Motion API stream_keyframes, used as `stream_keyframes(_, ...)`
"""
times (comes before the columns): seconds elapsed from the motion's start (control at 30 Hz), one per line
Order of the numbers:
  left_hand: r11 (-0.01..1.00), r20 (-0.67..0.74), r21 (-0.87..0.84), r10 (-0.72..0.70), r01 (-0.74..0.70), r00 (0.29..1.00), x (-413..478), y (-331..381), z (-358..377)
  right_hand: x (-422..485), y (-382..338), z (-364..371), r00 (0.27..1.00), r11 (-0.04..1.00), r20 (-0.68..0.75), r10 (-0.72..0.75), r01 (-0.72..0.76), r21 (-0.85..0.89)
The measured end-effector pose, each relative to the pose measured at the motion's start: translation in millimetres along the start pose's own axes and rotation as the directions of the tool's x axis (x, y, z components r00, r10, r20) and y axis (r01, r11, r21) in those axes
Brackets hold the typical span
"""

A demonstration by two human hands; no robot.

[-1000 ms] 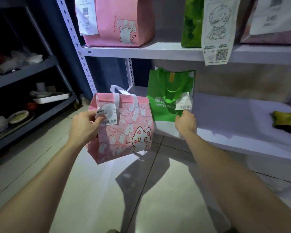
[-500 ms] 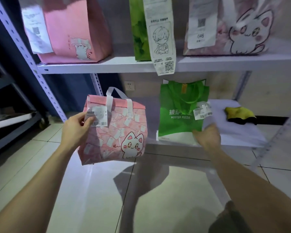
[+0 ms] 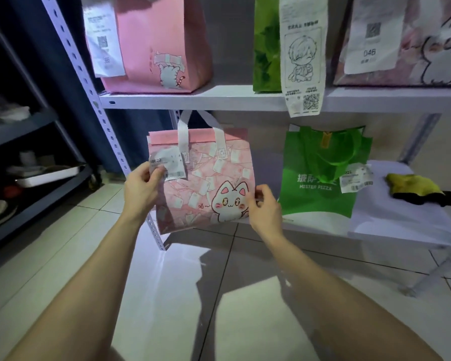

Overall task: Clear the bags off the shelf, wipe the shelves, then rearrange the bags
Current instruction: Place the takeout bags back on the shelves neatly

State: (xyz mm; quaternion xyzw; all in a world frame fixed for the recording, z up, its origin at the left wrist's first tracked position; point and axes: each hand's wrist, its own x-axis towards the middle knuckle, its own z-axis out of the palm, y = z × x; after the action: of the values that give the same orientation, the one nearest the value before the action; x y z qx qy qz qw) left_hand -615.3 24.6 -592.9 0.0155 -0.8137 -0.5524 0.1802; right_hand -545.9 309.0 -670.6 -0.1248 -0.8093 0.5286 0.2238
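A pink cat-print bag with white handles is held up in front of the lower shelf. My left hand grips its left edge by the receipt. My right hand holds its right edge. A green pizza bag stands on the lower shelf to the right. On the upper shelf stand a plain pink bag, a green bag with a long receipt, and a pink cat bag.
A yellow and black cloth lies on the lower shelf at the right. A dark rack with dishes and a tray stands at the left. The shelf's perforated post runs down beside the held bag. Below is tiled floor.
My right hand left the green bag's base and took hold of the pink cat bag's right edge. The pink bag rose and moved right toward the shelf.
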Motion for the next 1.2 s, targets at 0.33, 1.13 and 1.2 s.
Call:
stream_keyframes(0.33, 0.991, 0.102, -0.120, 0.078, -0.066, 0.992, 34.8, -18.5, 45.2, 41.0, 9.4, 18.4, 0.982, 0.991, -0.190, -0.007, -0.018, -0.129)
stream_keyframes(1.13, 0.947, 0.366, 0.318, -0.176, 0.055, 0.914, 90.0, -128.8, 73.9, 59.9, 41.8, 85.4, 0.962, 0.894, 0.009, 0.274, -0.252, -0.371)
stream_keyframes(1.2, 0.945, 0.359, 0.323, -0.169, 0.048, 0.918, 89.0, -123.4, 68.4, 58.4, 43.8, 80.1, 0.964, 0.899, 0.010, 0.265, -0.243, -0.364)
